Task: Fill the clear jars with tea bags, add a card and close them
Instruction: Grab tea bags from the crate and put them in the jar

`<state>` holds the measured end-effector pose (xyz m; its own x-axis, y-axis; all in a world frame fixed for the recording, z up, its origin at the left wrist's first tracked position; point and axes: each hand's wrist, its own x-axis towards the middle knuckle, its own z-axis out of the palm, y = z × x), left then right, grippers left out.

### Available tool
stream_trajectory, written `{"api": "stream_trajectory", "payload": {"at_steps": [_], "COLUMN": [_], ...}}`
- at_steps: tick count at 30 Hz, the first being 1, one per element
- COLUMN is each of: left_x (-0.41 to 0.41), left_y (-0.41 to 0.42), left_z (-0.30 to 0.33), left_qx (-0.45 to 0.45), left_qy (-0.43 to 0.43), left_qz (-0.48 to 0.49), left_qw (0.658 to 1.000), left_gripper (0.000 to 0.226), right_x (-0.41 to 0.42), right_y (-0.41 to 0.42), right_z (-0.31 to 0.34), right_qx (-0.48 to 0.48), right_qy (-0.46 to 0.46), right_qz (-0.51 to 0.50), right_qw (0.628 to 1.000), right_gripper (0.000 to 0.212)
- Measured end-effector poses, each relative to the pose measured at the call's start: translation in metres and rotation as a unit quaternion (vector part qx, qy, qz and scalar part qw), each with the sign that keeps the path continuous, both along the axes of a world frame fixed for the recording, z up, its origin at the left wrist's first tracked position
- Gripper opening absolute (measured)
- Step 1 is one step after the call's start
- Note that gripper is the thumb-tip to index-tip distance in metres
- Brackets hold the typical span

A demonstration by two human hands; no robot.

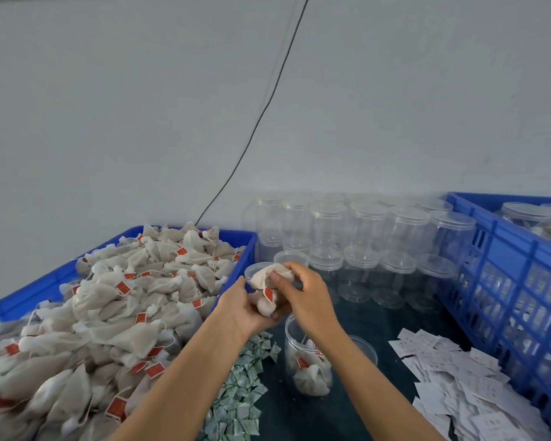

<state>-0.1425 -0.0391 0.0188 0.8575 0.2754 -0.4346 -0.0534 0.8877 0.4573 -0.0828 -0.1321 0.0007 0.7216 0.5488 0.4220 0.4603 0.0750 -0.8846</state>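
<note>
An open clear jar (306, 364) stands on the dark table, partly filled with tea bags. Above it my left hand (239, 308) cups a few white tea bags (266, 305) with red tags. My right hand (303, 289) pinches one tea bag (266, 276) at the top of that bunch. A second open clear jar (256, 270) stands just behind the hands. A blue tray (45, 286) on the left is heaped with tea bags (109, 313). White cards (458, 386) lie in a loose pile on the right.
Rows of lidded clear jars (363, 237) stand at the back against the wall. A blue crate (516, 281) with filled jars is on the right. Small green-white sachets (242, 393) lie between tray and jar. A clear lid (363, 345) rests beside the jar. A black cable (261, 116) hangs down the wall.
</note>
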Motion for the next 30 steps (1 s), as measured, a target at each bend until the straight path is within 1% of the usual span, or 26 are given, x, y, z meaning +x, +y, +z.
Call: {"api": "stream_trajectory", "payload": {"at_steps": [2, 3, 6, 7, 8, 9, 10, 11, 12, 13, 14, 15, 17, 18, 19, 20, 21, 22, 23, 24, 25, 28, 30], "left_x": [-0.010, -0.016, -0.028, -0.031, -0.033, -0.034, -0.036, -0.038, -0.042, -0.047, -0.052, -0.058, -0.069, -0.074, -0.079, -0.086, -0.091, -0.097, -0.100, -0.102, -0.102, -0.092, -0.080], "left_y": [-0.002, -0.005, -0.008, -0.008, -0.008, -0.005, 0.000, 0.008, 0.018, 0.031, 0.046, 0.063, 0.102, 0.119, 0.132, 0.142, 0.147, 0.148, 0.144, 0.139, 0.132, 0.104, 0.078], "left_z": [-0.006, -0.009, -0.019, -0.021, -0.021, -0.020, -0.017, -0.013, -0.007, -0.001, 0.003, 0.007, 0.007, 0.004, -0.001, -0.008, -0.014, -0.017, -0.017, -0.016, -0.013, 0.001, 0.005], "left_qx": [0.006, 0.011, 0.022, 0.018, 0.014, 0.017, 0.044, 0.103, 0.176, 0.270, 0.387, 0.479, 0.612, 0.662, 0.687, 0.713, 0.724, 0.724, 0.719, 0.717, 0.720, 0.772, 0.821], "left_qy": [-0.023, -0.035, -0.057, -0.054, -0.047, -0.041, -0.035, -0.022, 0.015, 0.072, 0.127, 0.180, 0.293, 0.352, 0.413, 0.474, 0.532, 0.570, 0.590, 0.601, 0.608, 0.574, 0.515], "left_qz": [0.016, 0.019, 0.020, 0.029, 0.049, 0.079, 0.112, 0.136, 0.150, 0.162, 0.175, 0.187, 0.183, 0.149, 0.096, 0.026, -0.043, -0.095, -0.122, -0.127, -0.118, -0.060, -0.024], "left_qw": [1.000, 0.999, 0.998, 0.998, 0.998, 0.996, 0.992, 0.985, 0.973, 0.946, 0.896, 0.839, 0.712, 0.644, 0.590, 0.516, 0.438, 0.377, 0.347, 0.330, 0.314, 0.264, 0.244], "left_gripper": [0.061, 0.054, 0.024, 0.019, 0.022, 0.029, 0.036, 0.040, 0.042, 0.043, 0.044, 0.046, 0.051, 0.051, 0.050, 0.050, 0.052, 0.054, 0.054, 0.052, 0.049, 0.046, 0.048], "right_x": [-0.001, -0.001, 0.000, 0.002, 0.006, 0.011, 0.017, 0.024, 0.030, 0.037, 0.042, 0.046, 0.051, 0.051, 0.052, 0.051, 0.051, 0.052, 0.052, 0.052, 0.052, 0.052, 0.052], "right_y": [0.004, 0.005, 0.000, -0.004, -0.009, -0.015, -0.023, -0.031, -0.039, -0.047, -0.054, -0.060, -0.065, -0.066, -0.065, -0.064, -0.062, -0.060, -0.059, -0.057, -0.056, -0.054, -0.055], "right_z": [0.002, 0.003, 0.009, 0.012, 0.014, 0.017, 0.019, 0.020, 0.020, 0.020, 0.019, 0.017, 0.010, 0.006, 0.001, -0.005, -0.010, -0.017, -0.023, -0.029, -0.034, -0.042, -0.043], "right_qx": [0.011, 0.011, 0.042, 0.054, 0.058, 0.049, 0.027, -0.010, -0.059, -0.114, -0.168, -0.217, -0.281, -0.298, -0.309, -0.319, -0.334, -0.357, -0.387, -0.412, -0.424, -0.410, -0.393], "right_qy": [0.038, 0.058, 0.130, 0.146, 0.148, 0.135, 0.109, 0.070, 0.024, -0.024, -0.067, -0.100, -0.132, -0.141, -0.149, -0.158, -0.172, -0.198, -0.228, -0.250, -0.256, -0.231, -0.226], "right_qz": [-0.008, -0.008, 0.026, 0.036, 0.034, 0.024, 0.009, -0.010, -0.029, -0.045, -0.051, -0.050, -0.042, -0.040, -0.039, -0.038, -0.042, -0.052, -0.066, -0.077, -0.082, -0.075, -0.085], "right_qw": [0.999, 0.998, 0.990, 0.987, 0.987, 0.989, 0.994, 0.997, 0.998, 0.992, 0.982, 0.970, 0.950, 0.943, 0.939, 0.934, 0.926, 0.911, 0.891, 0.873, 0.865, 0.879, 0.887], "right_gripper": [0.019, 0.021, 0.021, 0.020, 0.020, 0.020, 0.020, 0.019, 0.018, 0.017, 0.017, 0.017, 0.017, 0.017, 0.017, 0.016, 0.015, 0.015, 0.016, 0.018, 0.021, 0.025, 0.026]}}
